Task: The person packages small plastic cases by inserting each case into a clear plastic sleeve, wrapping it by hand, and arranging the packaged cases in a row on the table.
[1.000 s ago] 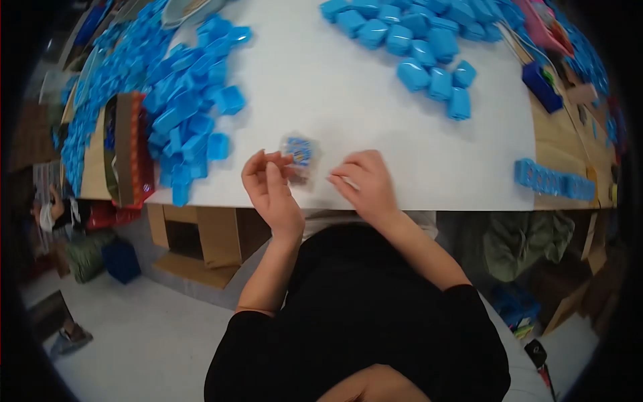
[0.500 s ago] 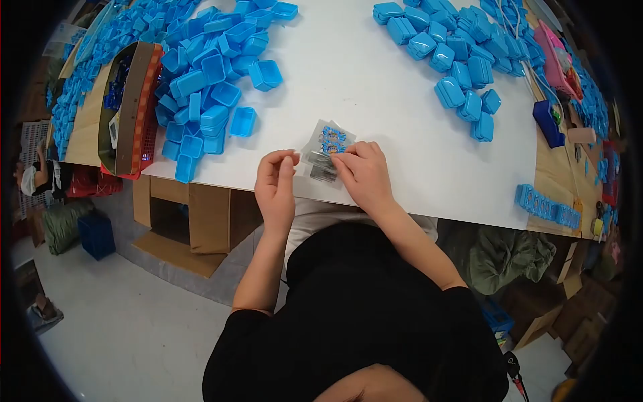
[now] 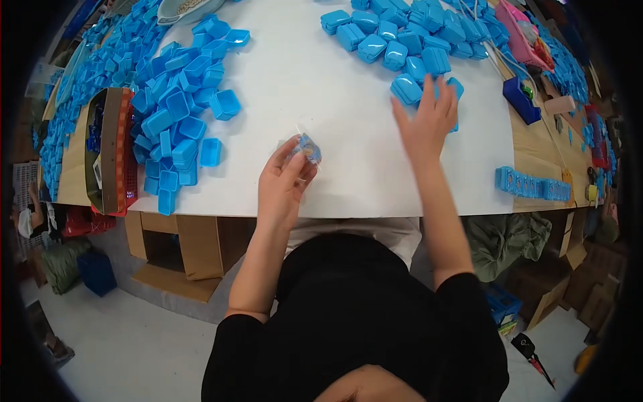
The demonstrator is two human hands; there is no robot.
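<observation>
My left hand holds a clear sticker sheet with blue printed figures between thumb and fingers, just above the white table. To the right, my right hand is spread open over the near edge of a pile of closed blue cases. Its fingertips are close to a case; whether they touch it I cannot tell. The hand partly covers another case behind it.
Open blue boxes are heaped at the left beside a red basket. A row of printed blue cases stands at the right edge. Farther back are a dark blue holder and a pink basket.
My right hand has left the sheets and moved right and away to the closed cases. My left hand has taken hold of the sticker sheet and lifted it. The view has shifted.
</observation>
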